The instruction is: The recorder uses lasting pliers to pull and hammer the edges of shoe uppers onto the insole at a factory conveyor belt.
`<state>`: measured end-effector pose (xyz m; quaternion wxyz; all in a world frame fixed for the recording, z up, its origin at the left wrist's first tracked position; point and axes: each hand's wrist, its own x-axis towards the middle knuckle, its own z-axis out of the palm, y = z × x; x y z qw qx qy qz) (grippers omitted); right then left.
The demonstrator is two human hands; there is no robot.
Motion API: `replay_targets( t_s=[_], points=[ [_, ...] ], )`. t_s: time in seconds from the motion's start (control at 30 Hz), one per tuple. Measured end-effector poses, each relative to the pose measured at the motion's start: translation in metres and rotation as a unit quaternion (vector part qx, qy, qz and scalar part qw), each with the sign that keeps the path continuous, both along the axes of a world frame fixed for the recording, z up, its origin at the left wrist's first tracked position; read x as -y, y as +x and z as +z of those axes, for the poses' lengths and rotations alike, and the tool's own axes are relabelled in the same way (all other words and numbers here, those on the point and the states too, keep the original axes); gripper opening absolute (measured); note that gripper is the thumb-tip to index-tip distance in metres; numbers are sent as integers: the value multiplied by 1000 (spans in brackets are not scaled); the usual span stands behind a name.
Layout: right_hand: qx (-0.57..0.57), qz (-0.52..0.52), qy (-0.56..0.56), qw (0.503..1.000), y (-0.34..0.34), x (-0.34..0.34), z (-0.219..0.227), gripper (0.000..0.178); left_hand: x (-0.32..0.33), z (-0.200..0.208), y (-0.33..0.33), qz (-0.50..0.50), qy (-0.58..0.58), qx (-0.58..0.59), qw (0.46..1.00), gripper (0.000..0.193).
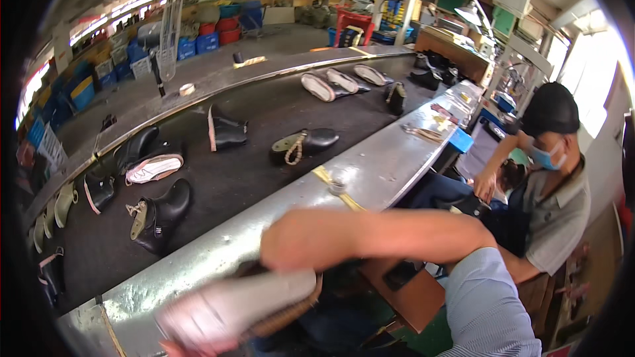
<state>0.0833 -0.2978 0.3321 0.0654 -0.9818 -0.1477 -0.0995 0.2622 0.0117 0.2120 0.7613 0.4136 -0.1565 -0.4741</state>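
A shoe [241, 311] with a pale pinkish-white sole and a brown edge is held low over the metal ledge, sole up and blurred by motion. At its near left end, the fingers of my left hand [198, 349] grip it; the rest of that hand is out of the picture. My right arm, in a striped light-blue sleeve, reaches across from the right. My right hand [297, 239] is curled just above the shoe's sole, smeared by motion. Its fingers are turned away, so what they hold is hidden. Something dark shows beneath the hand [254, 268].
Beyond the metal ledge [390, 175], a dark conveyor belt [218, 215] carries several black shoes and boots. A tape roll [336, 188] sits on the ledge. A masked co-worker [555, 178] sits at right, handling a black shoe [469, 205]. A phone [403, 275] lies on a brown board [423, 301].
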Motion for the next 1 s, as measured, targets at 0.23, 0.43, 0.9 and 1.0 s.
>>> replay_targets(
  t_s=[0.23,0.43,0.9,1.0],
  points=[
    [-63,51,7,997,-119,-129,-159,15,-148,-99,-118,-233,286,311,876,69],
    [16,-166,146,975,-224,-195,-239,30,-100,-140,-216,-255,149,613,733,83],
    [-344,-333,289,829,-330,-241,-240,53,-6,-153,-155,-283,86,116,948,63],
    [-396,-309,379,777,-340,-214,-244,56,-46,-136,-159,-92,29,251,963,77]
  ],
)
